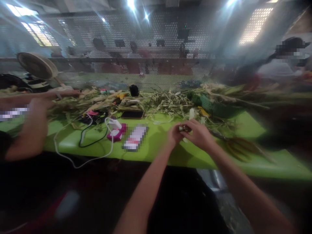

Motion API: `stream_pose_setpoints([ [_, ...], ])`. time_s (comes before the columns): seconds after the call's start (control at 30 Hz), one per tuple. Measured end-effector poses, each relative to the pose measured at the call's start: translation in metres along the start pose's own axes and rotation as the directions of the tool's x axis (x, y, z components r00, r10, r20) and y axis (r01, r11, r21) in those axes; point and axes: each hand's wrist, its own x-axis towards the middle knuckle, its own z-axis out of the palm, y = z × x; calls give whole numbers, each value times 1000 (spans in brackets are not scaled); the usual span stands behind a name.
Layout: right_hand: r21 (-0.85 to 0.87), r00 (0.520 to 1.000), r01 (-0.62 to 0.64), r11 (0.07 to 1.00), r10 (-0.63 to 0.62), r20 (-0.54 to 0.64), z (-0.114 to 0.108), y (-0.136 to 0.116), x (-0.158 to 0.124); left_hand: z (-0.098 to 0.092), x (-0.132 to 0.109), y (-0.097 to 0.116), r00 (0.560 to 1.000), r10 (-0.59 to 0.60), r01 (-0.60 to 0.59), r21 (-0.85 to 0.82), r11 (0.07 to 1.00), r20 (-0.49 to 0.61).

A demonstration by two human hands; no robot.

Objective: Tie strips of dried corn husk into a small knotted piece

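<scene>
Head view: just off centre toward four o'clock, above the smooth, glossy green table cover [156, 146], the person's left hand [174, 134] and right hand [200, 134] hold a small plant bundle [183, 128], the fingers of both clamped around it. Pale and dark in patches and too blurred for finer detail, it is probably light, somewhat stiff and easily crushed, best pinched gently around its middle. Toward twelve o'clock lie tangled, fibrous dried stalks [170, 101]; at two, a rounded green basket [216, 106].
</scene>
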Motion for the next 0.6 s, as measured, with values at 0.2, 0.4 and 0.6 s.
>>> stream_pose_setpoints([
  [0.2,61,997,-33,998,37,-61,1,8,4,4,-5,2,997,-50,54,-67,996,51],
  [0.4,170,999,8,985,0,-47,-14,20,7,-2,-13,6,975,-121,164,-236,958,186],
  [0.6,165,995,12,986,4,-99,-9,26,1,-5,-10,1,966,-195,240,-304,922,170],
])
